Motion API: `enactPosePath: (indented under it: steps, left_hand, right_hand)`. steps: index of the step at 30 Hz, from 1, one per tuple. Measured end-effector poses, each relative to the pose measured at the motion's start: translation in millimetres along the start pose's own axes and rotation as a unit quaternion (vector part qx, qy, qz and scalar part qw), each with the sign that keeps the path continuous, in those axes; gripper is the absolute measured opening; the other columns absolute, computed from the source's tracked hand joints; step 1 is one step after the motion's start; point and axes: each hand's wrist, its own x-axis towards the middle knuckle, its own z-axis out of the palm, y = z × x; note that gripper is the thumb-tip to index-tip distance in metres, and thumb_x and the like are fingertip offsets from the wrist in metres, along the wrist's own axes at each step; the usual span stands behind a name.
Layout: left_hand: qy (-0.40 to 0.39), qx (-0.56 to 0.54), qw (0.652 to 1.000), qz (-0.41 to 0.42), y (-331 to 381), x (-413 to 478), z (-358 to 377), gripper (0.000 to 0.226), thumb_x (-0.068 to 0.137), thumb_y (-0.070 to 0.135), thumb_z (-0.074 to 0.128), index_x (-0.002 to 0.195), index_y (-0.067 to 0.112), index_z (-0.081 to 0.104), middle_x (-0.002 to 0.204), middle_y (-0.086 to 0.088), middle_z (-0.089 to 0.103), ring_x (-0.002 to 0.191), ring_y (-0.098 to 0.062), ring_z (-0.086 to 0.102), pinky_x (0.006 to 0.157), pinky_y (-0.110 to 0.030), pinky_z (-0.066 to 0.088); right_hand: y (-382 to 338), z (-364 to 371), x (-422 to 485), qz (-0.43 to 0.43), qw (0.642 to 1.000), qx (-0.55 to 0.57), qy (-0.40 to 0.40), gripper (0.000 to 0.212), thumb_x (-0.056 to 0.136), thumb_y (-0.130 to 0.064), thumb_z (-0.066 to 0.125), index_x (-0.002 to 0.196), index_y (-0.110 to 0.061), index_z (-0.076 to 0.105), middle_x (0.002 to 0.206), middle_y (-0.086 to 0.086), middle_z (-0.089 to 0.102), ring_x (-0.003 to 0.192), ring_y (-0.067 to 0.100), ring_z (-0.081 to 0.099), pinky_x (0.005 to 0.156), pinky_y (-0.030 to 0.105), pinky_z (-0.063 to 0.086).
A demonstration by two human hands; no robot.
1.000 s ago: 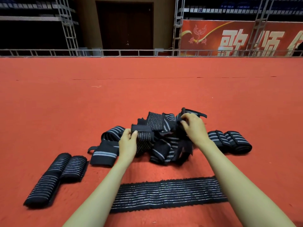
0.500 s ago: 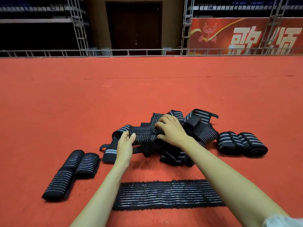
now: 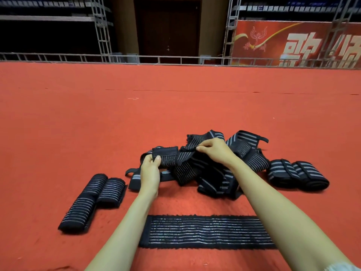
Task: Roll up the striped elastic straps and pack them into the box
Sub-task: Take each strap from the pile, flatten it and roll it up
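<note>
A striped elastic strap (image 3: 172,160) is held stretched between two hands above a tangled pile of straps (image 3: 213,169) on red carpet (image 3: 175,114). Its black end is gripped by the left hand (image 3: 149,173); the right hand (image 3: 213,151) is pinched on its far edge. A flattened strap (image 3: 205,231) is laid nearer, between the forearms.

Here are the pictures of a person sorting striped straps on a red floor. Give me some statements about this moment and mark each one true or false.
1. Both hands hold one strap above the pile. True.
2. The flat strap lies beyond the pile. False: it lies nearest the person.
3. Two rolled straps lie at the left. True.
4. A box stands beside the pile. False: no box shows.
5. The left hand is empty. False: it grips the strap's end.
</note>
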Motion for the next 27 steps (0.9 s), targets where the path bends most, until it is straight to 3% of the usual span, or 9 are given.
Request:
enactPosePath:
  steps: [2,5,10,12,15,18,22,24,27]
  left_hand:
    - [-0.009,0.018,1.0,0.018,2.3,-6.1,2.0,0.015,0.092,0.022,0.048,0.08,0.025,0.057,0.087,0.0,0.063,0.085,-0.021,0.056,0.087,-0.046,0.045]
    - [-0.021,0.045,0.998,0.042,3.1,-11.5,4.9,0.016,0.096,0.017,0.046,0.083,0.018,0.054,0.086,-0.001,0.061,0.083,-0.02,0.055,0.077,-0.038,0.041]
    - [0.019,0.119,0.989,0.091,12.2,-19.7,-9.0,0.012,0.096,0.019,0.045,0.087,0.016,0.054,0.082,0.001,0.061,0.074,-0.016,0.053,0.068,-0.035,0.039]
    - [0.04,0.12,0.987,0.097,9.8,-24.4,-23.7,0.011,0.097,0.015,0.045,0.091,0.013,0.055,0.083,0.003,0.061,0.076,-0.011,0.054,0.067,-0.03,0.039]
    - [0.05,0.099,0.991,0.081,10.0,-27.1,-35.7,0.012,0.097,0.012,0.045,0.088,0.009,0.053,0.077,0.004,0.057,0.071,-0.01,0.051,0.063,-0.025,0.038]
    - [0.064,0.058,0.994,0.064,16.8,-27.1,-28.7,0.018,0.097,0.013,0.045,0.08,0.016,0.049,0.072,0.005,0.052,0.066,-0.01,0.046,0.061,-0.026,0.036]
    - [0.085,-0.043,0.995,0.028,24.5,-24.2,-27.4,0.016,0.097,0.017,0.046,0.081,0.018,0.051,0.08,0.0,0.058,0.079,-0.02,0.055,0.078,-0.039,0.047]
    - [0.107,-0.023,0.993,0.042,30.7,-24.1,-33.1,0.013,0.096,0.019,0.047,0.084,0.019,0.051,0.082,0.001,0.058,0.08,-0.02,0.054,0.078,-0.04,0.047]
    - [0.141,0.048,0.984,0.098,40.3,-30.6,-43.6,0.011,0.098,0.02,0.043,0.093,0.012,0.049,0.076,0.004,0.05,0.069,-0.013,0.045,0.062,-0.027,0.037]
  right_hand:
    - [-1.1,0.2,2.9,0.059,0.997,0.028,0.041,0.016,0.09,-0.031,0.062,0.092,-0.021,0.074,0.091,-0.003,0.069,0.086,0.013,0.06,0.078,0.027,0.045]
    - [-4.1,7.6,8.6,0.105,0.991,0.033,0.078,0.013,0.088,-0.03,0.062,0.087,-0.024,0.073,0.096,-0.001,0.069,0.092,0.019,0.061,0.085,0.031,0.049]
    - [5.6,13.4,18.2,0.179,0.962,0.127,0.162,0.013,0.078,-0.021,0.061,0.073,-0.014,0.072,0.089,0.008,0.071,0.091,0.028,0.065,0.082,0.036,0.052]
    - [16.6,1.6,17.7,0.193,0.955,0.106,0.198,0.017,0.081,-0.022,0.059,0.083,-0.014,0.073,0.098,0.012,0.071,0.099,0.031,0.064,0.085,0.035,0.05]
    - [19.8,-3.7,12.7,0.157,0.978,0.002,0.141,0.022,0.088,-0.027,0.057,0.102,-0.019,0.073,0.11,0.008,0.07,0.108,0.029,0.06,0.091,0.034,0.046]
    - [12.3,14.1,2.7,0.071,0.989,-0.11,0.063,0.03,0.085,-0.019,0.056,0.112,-0.021,0.068,0.117,0.008,0.067,0.114,0.029,0.057,0.095,0.036,0.045]
    - [-2.4,37.1,-18.0,-0.063,0.968,-0.241,0.001,0.06,0.082,-0.021,0.057,0.14,-0.026,0.041,0.141,0.002,0.039,0.138,0.024,0.026,0.111,0.051,0.025]
    - [-2.1,42.7,-20.8,-0.098,0.946,-0.309,0.009,0.048,0.088,-0.029,0.057,0.135,-0.026,0.047,0.138,0.0,0.041,0.137,0.023,0.027,0.11,0.05,0.022]
    - [1.2,38.3,-19.1,-0.058,0.945,-0.318,0.046,0.029,0.096,-0.035,0.048,0.122,-0.026,0.059,0.128,0.001,0.053,0.125,0.027,0.042,0.101,0.043,0.032]
